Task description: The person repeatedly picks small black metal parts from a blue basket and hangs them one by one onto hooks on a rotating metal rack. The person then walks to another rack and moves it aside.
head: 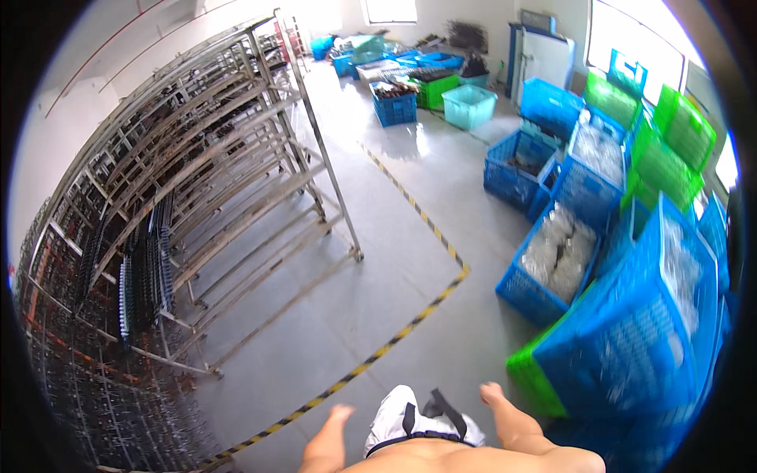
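Observation:
My left hand (342, 411) hangs low in front of me, over the grey floor and beside my white trousers. It is blurred, and how its fingers lie does not show. On the other side, my right hand (491, 392) is held out with its fingers seemingly curled, though the detail is too small to be sure. No object shows in either hand. Nearest to the right hand is a stack of crates, with a green crate (535, 378) low down and a large blue crate (615, 349) against it. Black straps (443, 411) hang at my waist.
Metal wheeled racks (266, 195) fill the left side. Yellow-black floor tape (414, 322) bends ahead of me. At right, a blue crate (535, 298) holds clear plastic-wrapped items (559, 251). Farther back stand a pale turquoise bin (470, 106) and a loaded blue crate (395, 109).

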Demonstrator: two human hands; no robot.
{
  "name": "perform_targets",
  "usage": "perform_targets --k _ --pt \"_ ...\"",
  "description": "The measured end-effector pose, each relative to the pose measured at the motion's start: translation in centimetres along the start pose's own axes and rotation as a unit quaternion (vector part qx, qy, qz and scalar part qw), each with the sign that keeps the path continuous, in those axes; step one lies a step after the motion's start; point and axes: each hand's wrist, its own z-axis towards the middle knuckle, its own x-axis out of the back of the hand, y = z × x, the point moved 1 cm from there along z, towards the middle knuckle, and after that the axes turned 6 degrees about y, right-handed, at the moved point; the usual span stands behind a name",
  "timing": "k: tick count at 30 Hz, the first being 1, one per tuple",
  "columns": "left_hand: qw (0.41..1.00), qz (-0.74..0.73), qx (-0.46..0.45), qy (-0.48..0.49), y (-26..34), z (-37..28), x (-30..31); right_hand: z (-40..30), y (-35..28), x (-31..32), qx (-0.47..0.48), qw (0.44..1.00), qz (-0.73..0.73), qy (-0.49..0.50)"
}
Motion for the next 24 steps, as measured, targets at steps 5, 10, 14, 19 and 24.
perform_targets --k 5,10,14,19,24 --pt "0.973 0.151 0.172 -0.032 3.9 3.5 2.6 15.8 -32.4 8.5 0.206 0.933 0.272 -0.111" --pt "0.977 0.122 0.17 -0.044 25.1 14.4 0.2 31.6 -48.0 10.7 0.232 0.931 0.237 -0.15" --pt "0.996 -0.065 -0.045 0.043 55.2 18.9 -1.1 43.4 -41.5 15.0 0.103 0.982 0.048 -0.148" --pt "0.893 -0.138 -0.429 0.017 92.3 20.4 6.7 60.9 -30.8 17.6 -0.256 0.923 0.285 0.043" --pt "0.947 -0.201 -0.251 0.019 103.4 34.7 8.6 72.8 -51.5 21.8 -0.221 0.969 -0.025 -0.103"
